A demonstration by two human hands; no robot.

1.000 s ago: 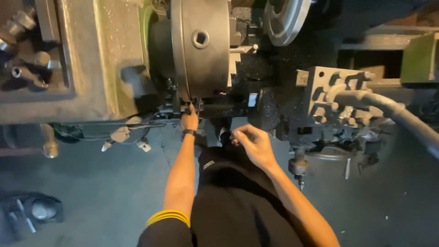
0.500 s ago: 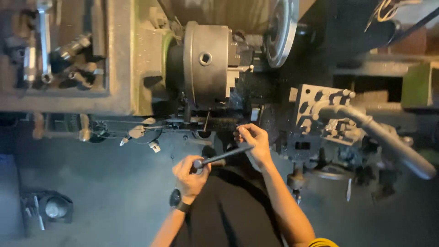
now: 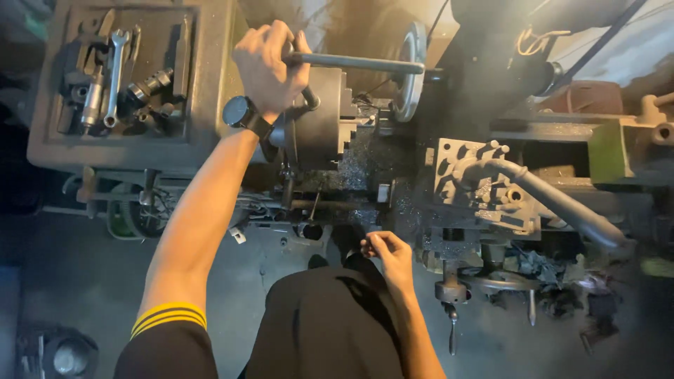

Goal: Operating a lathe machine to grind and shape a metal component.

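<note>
Left hand: my left hand (image 3: 270,67) is closed in a fist around the near end of the chuck key handle (image 3: 351,62), above the lathe chuck (image 3: 319,126).
Chuck key handle: a long grey bar; its long axis lies across the picture, from my fist on the left to the right, where its free end reaches the round metal wheel (image 3: 409,70).
Wrist: I see a black watch (image 3: 242,114) just under the fist.
Right hand: my right hand (image 3: 386,251) is low, near my body, with the fingers curled; I cannot tell if it holds something.
Further out: a tool post (image 3: 477,186) stands right of the chuck, and a tray of wrenches (image 3: 116,77) is at the far left.
</note>
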